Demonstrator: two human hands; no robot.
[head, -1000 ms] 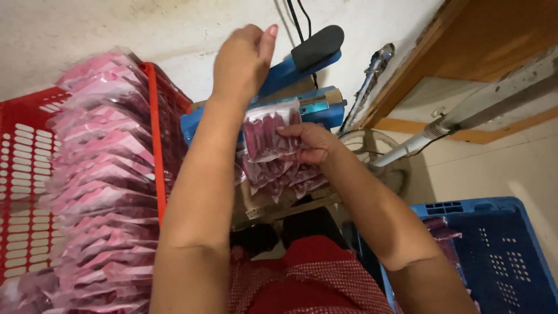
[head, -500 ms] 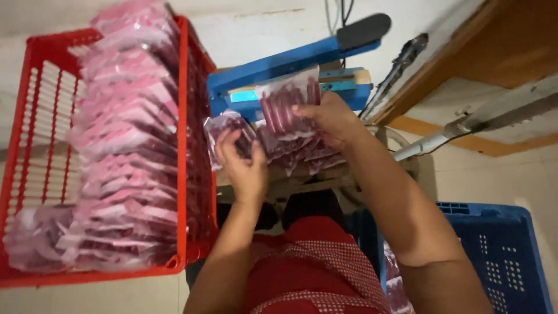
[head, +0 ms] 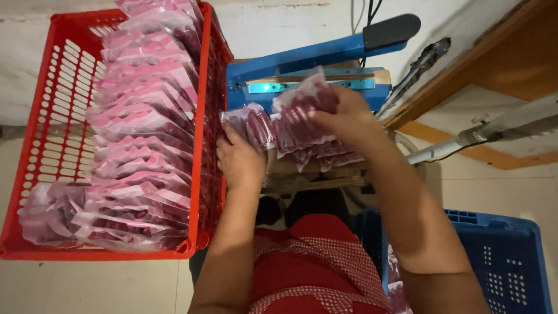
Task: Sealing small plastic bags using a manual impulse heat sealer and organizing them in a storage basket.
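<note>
1. Right hand (head: 349, 119): grip closed on a clear pouch (head: 305, 110) of dark red pieces, fingers curled over its right edge. The pouch is held tilted, its upper end just below the lit bar of the blue sealing machine (head: 308, 64).
2. Left hand (head: 241, 160): palm down, fingers spread over a second pouch (head: 251, 123), same clear film and red contents. Grip closed on its lower end; thumb hidden, so how firm the hold is cannot be told.
3. The two held pouches sit side by side, touching or nearly so, above a small heap of loose pouches (head: 325, 156) lying on the wooden counter (head: 317, 177) in front of the sealer.
4. Sealer: blue body, long arm raised, black handle (head: 390, 30) at the far right end. It stands at the back edge of the counter, against the pale wall.
5. Red crate (head: 40, 151), left of the counter: slotted plastic walls, packed with overlapping rows of pink-red pouches (head: 145, 134) that run from its far corner to its near edge. Its right wall stands just beside the left hand.
6. Blue crate (head: 511, 261), lower right on the floor: slotted, with a few pouches showing at its left wall.
7. Both forearms are bare and reach forward from a red checked garment (head: 314, 267), the right elbow bent outward above the blue crate.
</note>
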